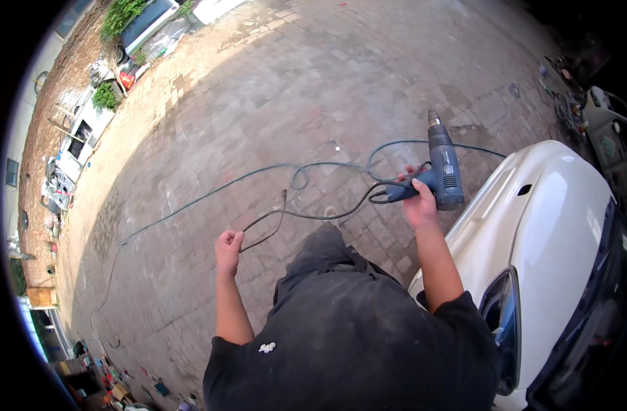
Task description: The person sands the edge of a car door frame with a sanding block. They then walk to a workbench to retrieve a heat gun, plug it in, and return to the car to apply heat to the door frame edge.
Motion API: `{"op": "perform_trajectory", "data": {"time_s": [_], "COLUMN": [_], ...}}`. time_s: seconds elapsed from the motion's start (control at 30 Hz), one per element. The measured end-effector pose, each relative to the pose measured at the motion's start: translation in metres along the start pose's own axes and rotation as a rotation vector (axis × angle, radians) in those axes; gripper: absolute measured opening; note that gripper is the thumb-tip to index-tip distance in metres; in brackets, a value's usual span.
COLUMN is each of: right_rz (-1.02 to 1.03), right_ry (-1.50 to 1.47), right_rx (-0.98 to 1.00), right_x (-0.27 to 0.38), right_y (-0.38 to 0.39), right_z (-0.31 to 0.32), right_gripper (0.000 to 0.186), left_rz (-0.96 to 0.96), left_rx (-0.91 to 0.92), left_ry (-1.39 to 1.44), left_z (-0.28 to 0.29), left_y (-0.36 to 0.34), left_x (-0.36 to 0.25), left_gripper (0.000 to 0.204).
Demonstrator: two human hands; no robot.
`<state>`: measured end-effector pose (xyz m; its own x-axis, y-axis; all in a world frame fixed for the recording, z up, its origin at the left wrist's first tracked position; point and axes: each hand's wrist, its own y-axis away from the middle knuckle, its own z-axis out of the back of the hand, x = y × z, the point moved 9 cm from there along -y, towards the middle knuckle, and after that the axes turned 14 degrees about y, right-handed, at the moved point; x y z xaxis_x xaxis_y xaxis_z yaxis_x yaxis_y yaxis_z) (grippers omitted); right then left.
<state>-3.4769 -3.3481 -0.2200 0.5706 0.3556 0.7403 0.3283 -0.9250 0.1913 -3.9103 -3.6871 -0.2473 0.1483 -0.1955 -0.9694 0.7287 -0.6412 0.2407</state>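
Both hands are busy: the right hand has its fingers wrapped round the grip of a blue heat gun, nozzle away from the white car, while the left hand is clenched on its black cord, keeping slack off the brick paving.

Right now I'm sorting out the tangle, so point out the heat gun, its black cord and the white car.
heat gun (445, 171): head view, blue body.
black cord (306, 216): head view, sagging middle.
white car (553, 205): head view, hood.
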Motion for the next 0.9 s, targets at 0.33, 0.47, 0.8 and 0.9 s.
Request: {"op": "perform_trajectory", "data": {"time_s": [0.33,0.47,0.8,0.9], "right_rz": [-0.185,-0.417,-0.613,-0.624], "right_ry": [0.688,1.17,1.168,1.781], "right_rx": [-0.357,-0.549,-0.817,-0.441], "right_x": [0.082,0.094,0.141,0.171], "right_y": [-0.163,-0.183,-0.444,-0.579], "right_z": [0.136,0.174,0.291,0.324], "right_gripper": [0.063,0.062,0.074,0.067], "left_rz": [-0.085,-0.16,-0.225,-0.271], "left_rx": [-0.035,-0.005,0.214,0.338], "left_ry": [-0.27,-0.16,-0.107,-0.172], "left_z": [-0.278,-0.435,-0.685,-0.759], "left_y": [-0.388,-0.501,-0.658,-0.692], "left_x": [0.01,-0.046,-0.148,-0.202], "left_gripper": [0.033,0.033,0.028,0.023]}}
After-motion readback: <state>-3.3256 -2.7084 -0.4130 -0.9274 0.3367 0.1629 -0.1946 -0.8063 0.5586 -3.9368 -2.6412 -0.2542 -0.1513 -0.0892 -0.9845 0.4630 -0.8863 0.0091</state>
